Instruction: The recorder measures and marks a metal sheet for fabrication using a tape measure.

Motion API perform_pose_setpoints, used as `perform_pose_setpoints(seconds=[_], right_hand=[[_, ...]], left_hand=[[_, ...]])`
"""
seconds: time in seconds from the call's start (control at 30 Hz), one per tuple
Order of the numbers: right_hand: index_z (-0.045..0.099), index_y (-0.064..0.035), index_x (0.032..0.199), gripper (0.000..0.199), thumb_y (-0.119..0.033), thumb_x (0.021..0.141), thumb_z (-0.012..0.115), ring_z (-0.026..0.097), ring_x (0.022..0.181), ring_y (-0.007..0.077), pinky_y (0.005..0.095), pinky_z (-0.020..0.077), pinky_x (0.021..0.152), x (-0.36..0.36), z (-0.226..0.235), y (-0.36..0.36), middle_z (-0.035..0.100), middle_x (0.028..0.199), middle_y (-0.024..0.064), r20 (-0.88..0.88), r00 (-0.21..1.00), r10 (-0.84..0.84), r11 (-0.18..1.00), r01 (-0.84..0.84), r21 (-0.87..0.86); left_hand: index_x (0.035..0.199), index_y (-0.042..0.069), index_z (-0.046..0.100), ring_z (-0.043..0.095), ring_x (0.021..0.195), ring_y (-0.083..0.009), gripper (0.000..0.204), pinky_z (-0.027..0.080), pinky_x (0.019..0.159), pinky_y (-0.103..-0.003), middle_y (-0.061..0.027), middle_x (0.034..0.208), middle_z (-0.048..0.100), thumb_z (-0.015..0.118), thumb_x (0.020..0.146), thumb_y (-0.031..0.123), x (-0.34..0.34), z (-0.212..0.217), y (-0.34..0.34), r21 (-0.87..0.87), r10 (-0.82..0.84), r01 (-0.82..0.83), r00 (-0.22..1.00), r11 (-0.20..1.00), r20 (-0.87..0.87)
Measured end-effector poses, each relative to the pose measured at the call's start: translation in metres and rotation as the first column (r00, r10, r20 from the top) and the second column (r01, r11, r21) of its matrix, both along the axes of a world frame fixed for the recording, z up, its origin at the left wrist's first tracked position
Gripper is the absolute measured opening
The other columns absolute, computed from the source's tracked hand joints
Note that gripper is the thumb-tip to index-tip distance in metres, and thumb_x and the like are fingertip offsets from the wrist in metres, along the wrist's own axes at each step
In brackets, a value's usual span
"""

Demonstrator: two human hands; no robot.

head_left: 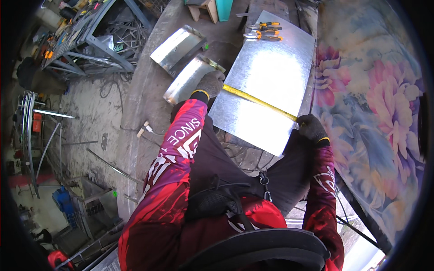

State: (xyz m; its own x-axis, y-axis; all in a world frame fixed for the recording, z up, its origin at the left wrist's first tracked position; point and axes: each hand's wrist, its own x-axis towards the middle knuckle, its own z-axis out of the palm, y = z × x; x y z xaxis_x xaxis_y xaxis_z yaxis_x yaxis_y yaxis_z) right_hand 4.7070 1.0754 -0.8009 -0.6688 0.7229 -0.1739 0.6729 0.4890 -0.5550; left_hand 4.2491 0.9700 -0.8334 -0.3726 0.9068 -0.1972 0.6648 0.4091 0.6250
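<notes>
Yellow tape measure runs slantwise across our galvanized steel sheet, which lies flat on the concrete ledge in front of our knees. Our left hand, in a grey glove, is closed over the tape's end at the sheet's left edge. Our right hand, in a black glove, pinches the other end at the sheet's right edge. Two orange-handled snips rest on the far end of the sheet. Two curved metal pieces lie just left of it, and a flowered cloth covers the surface to the right.
</notes>
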Motion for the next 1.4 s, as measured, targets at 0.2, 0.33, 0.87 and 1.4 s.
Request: perform_pose_setpoints(seconds=[0.2, 0.33, 0.87, 1.4], right_hand=[[0.073, -0.0047, 0.098, 0.03, -0.008, 0.069, 0.07, 0.065, 0.091, 0.0308, 0.0379, 0.0529, 0.083, -0.0029, 0.0036, -0.0016, 0.067, 0.092, 0.0156, 0.049, 0.998, 0.028, 1.0, -0.028, 0.009], [0.073, -0.0049, 0.099, 0.03, -0.007, 0.069, 0.07, 0.065, 0.09, 0.0308, 0.0376, 0.053, 0.083, -0.0022, 0.0025, -0.0008, 0.066, 0.093, 0.0152, 0.029, 0.999, 0.039, 0.999, -0.04, 0.016], [0.073, -0.0075, 0.098, 0.032, -0.012, 0.066, 0.071, 0.063, 0.088, 0.0322, 0.0409, 0.053, 0.081, -0.0006, 0.0004, -0.0016, 0.067, 0.089, 0.0138, -0.011, 0.999, -0.034, 0.999, 0.034, -0.001], [0.074, -0.0072, 0.099, 0.033, -0.01, 0.065, 0.071, 0.065, 0.088, 0.0307, 0.0387, 0.0537, 0.082, 0.0002, -0.0034, 0.0007, 0.067, 0.089, 0.0131, -0.023, 1.0, -0.016, 1.0, 0.016, -0.014]], left_hand=[[0.11, 0.009, 0.068, 0.066, 0.105, -0.0351, 0.024, 0.051, 0.092, -0.042, -0.018, 0.11, 0.07, 0.059, 0.09, 0.018, 0.0003, -0.0019, 0.0011, -0.009, 0.002, -0.002, 0.999, 1.0, -0.035], [0.109, 0.009, 0.068, 0.066, 0.105, -0.0358, 0.023, 0.051, 0.092, -0.043, -0.0179, 0.109, 0.069, 0.059, 0.09, 0.019, -0.0008, -0.0033, 0.0009, 0.005, -0.005, 0.005, 0.999, 1.0, -0.038], [0.107, 0.009, 0.068, 0.066, 0.104, -0.0346, 0.022, 0.051, 0.091, -0.041, -0.0176, 0.108, 0.069, 0.06, 0.088, 0.016, -0.003, -0.006, 0.0029, 0.011, -0.042, 0.043, 0.997, 0.999, -0.068], [0.108, 0.01, 0.068, 0.066, 0.104, -0.035, 0.023, 0.051, 0.092, -0.042, -0.0178, 0.107, 0.07, 0.06, 0.088, 0.016, -0.0026, -0.0036, 0.0027, -0.019, -0.028, 0.027, 0.999, 0.999, -0.039]])
